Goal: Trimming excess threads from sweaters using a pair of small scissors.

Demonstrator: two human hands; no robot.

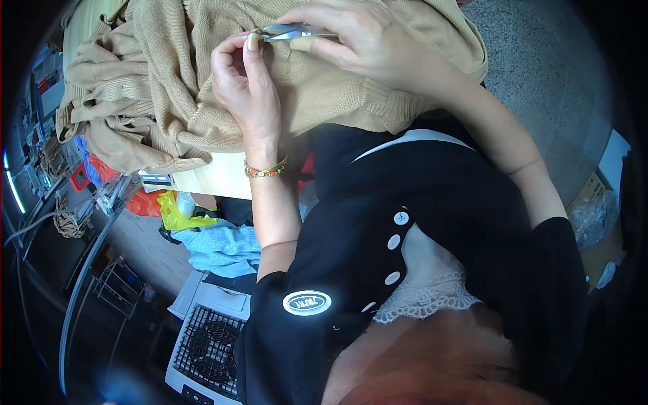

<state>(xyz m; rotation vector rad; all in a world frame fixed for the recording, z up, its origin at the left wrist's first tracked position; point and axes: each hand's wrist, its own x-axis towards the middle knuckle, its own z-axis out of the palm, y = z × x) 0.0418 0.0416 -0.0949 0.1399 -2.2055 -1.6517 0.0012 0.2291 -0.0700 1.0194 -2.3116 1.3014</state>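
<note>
A tan knitted garment [196, 81] lies bunched across my lap and the table edge. Over it, my left hand [250, 88] pinches a small brownish bit between thumb and forefinger; what it is stays too small to make out. My right hand [371, 44] grips a pair of small metal thread snips [287, 32]. Their pointed blades reach left, with the tips at the pinched fingertips. A yellowish wrap [305, 44] covers part of my right thumb. Around my left wrist sits a gold and red bracelet [265, 169].
Below the garment shows a pale tabletop [226, 177]. Left of me are a yellow plastic bag [177, 214], light blue folded cloth [219, 244] and a white fan unit with a black grille [209, 344]. Clear plastic [595, 219] lies by cardboard at the right, on a speckled floor [547, 74].
</note>
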